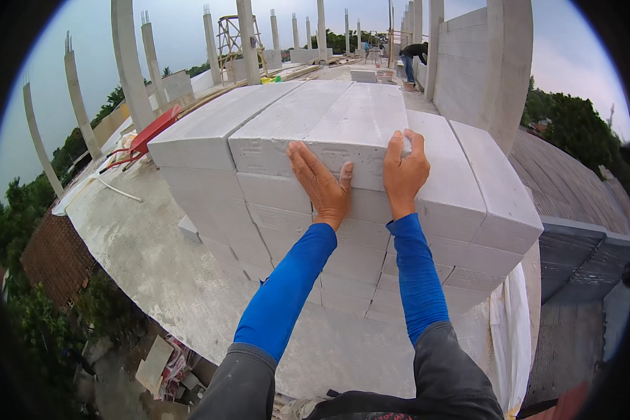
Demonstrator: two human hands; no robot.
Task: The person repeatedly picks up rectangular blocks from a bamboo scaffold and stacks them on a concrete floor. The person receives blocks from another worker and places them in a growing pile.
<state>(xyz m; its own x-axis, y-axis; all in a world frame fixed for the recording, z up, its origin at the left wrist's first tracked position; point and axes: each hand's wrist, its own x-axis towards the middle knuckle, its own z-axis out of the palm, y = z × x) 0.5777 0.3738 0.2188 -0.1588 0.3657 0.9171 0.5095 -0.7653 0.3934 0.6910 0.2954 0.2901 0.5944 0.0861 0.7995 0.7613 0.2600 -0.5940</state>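
Note:
A stack of pale grey aerated concrete blocks (289, 194) stands in front of me on a concrete slab. My left hand (323, 184) lies against the front face of a top block (362, 113), fingertips at its upper edge and thumb apart. At that block's right front corner is my right hand (405, 168), its fingers bent over the edge. The underside of the block is hidden. To the right, more blocks (446, 152) sit lower than this top one.
A red wheelbarrow (157, 128) stands left of the stack. The slab (152, 252) ends at an open edge above a lower level with debris. Concrete columns (128, 63) rise behind. A person (413, 55) bends by the block wall (459, 68). White sheeting (512, 336) hangs at right.

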